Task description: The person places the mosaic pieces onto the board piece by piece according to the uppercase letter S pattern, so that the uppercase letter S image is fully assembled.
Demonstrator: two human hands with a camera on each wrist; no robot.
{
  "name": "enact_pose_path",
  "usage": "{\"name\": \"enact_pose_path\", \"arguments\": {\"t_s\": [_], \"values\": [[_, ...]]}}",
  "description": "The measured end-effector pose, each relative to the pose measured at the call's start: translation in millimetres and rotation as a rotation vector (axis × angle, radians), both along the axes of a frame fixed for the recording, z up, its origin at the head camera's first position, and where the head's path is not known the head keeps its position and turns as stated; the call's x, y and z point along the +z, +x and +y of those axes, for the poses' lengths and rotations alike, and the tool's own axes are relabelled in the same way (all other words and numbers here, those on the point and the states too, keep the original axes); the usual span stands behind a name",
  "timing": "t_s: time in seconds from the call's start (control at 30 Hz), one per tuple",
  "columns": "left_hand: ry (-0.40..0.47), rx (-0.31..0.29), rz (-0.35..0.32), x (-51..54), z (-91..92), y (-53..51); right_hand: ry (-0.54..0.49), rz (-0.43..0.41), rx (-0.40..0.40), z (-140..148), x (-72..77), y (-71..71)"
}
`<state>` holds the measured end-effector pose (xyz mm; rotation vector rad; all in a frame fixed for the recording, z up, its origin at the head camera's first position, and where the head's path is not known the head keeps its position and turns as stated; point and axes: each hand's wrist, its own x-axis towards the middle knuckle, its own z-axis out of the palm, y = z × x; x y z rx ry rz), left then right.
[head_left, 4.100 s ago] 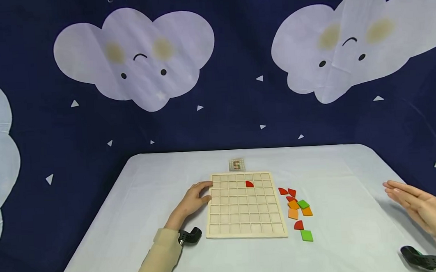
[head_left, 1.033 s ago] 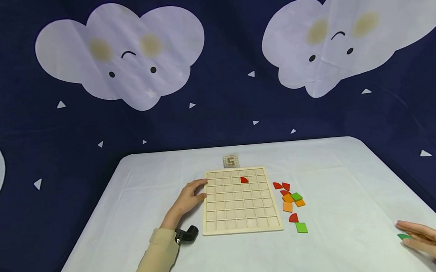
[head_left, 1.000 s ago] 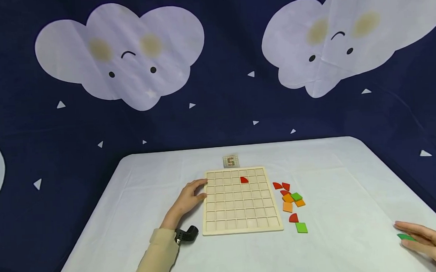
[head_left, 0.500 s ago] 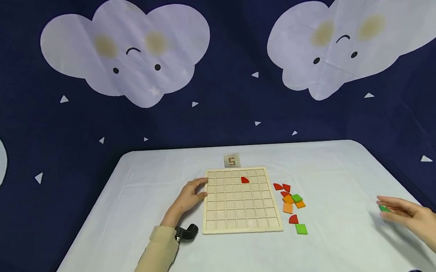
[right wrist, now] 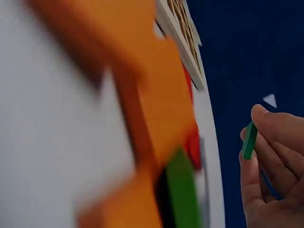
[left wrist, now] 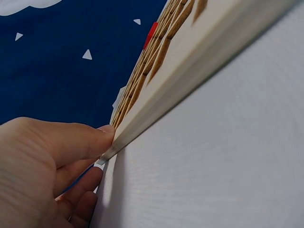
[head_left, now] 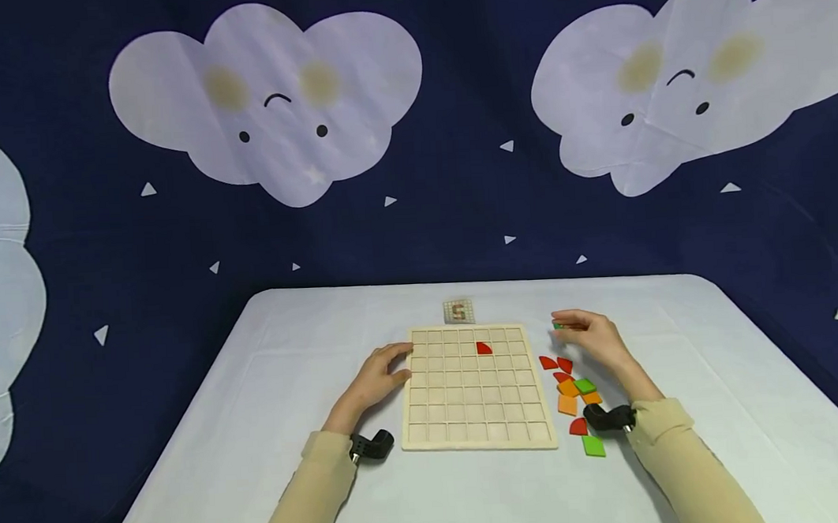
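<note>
A wooden grid board (head_left: 480, 447) lies on the white table with one red quarter-circle tile (head_left: 484, 348) in a square near its far side. Thumb and fingertips of my left hand (head_left: 377, 377) rest against the board's left edge, its fingers loosely bent; the left wrist view shows the thumb (left wrist: 80, 140) touching that edge. My right hand (head_left: 595, 337) is raised beyond the board's far right corner. Between its thumb and fingers it pinches a small green tile (right wrist: 250, 140), whose full outline is hidden.
Loose tiles lie right of the board: several red quarter-circles (head_left: 548, 362), orange tiles (head_left: 567, 404), and light green tiles (head_left: 594, 447). A small pattern card (head_left: 459, 311) with an S-like figure lies behind the board. Dark cloud-printed fabric (head_left: 474, 235) hangs beyond the table.
My right hand, near the table's right side a second ago, has swung left and away from me with the green tile, which it picked up earlier. My left hand stays at the board's edge.
</note>
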<state>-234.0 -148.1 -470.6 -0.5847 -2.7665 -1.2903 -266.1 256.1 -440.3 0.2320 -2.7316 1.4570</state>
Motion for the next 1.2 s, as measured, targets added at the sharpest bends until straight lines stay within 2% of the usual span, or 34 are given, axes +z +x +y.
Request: {"name": "enact_pose_path", "arguments": {"t_s": [0.07,0.17,0.27,0.37,0.5,0.67,0.97,1.2], "values": [[0.000,0.000,-0.001,-1.6,1.2,1.0,-0.023,-0.025,-0.001,-6.0,-5.0,-5.0],[0.005,0.008,0.005,-2.5,2.0,1.9,-0.036,-0.029,0.005,-9.1,-3.0,-4.6],[0.008,0.010,0.009,-1.7,2.5,1.3,-0.018,-0.024,0.033,-5.1,3.4,3.3],[0.003,0.016,0.007,-1.3,2.3,0.9,0.024,-0.048,0.087,3.1,3.1,13.8],[-0.001,0.022,0.009,-1.6,1.8,0.8,0.078,-0.091,0.159,12.9,-8.5,22.5],[-0.002,0.020,0.004,-1.9,2.4,1.1,0.091,-0.104,0.216,18.1,-22.1,24.7],[0.008,0.013,-0.013,-2.6,3.0,3.1,0.117,-0.014,0.160,20.8,-35.8,25.1],[-0.002,0.016,-0.007,-1.4,2.0,1.8,0.125,0.032,0.123,18.8,-38.7,22.7]]}}
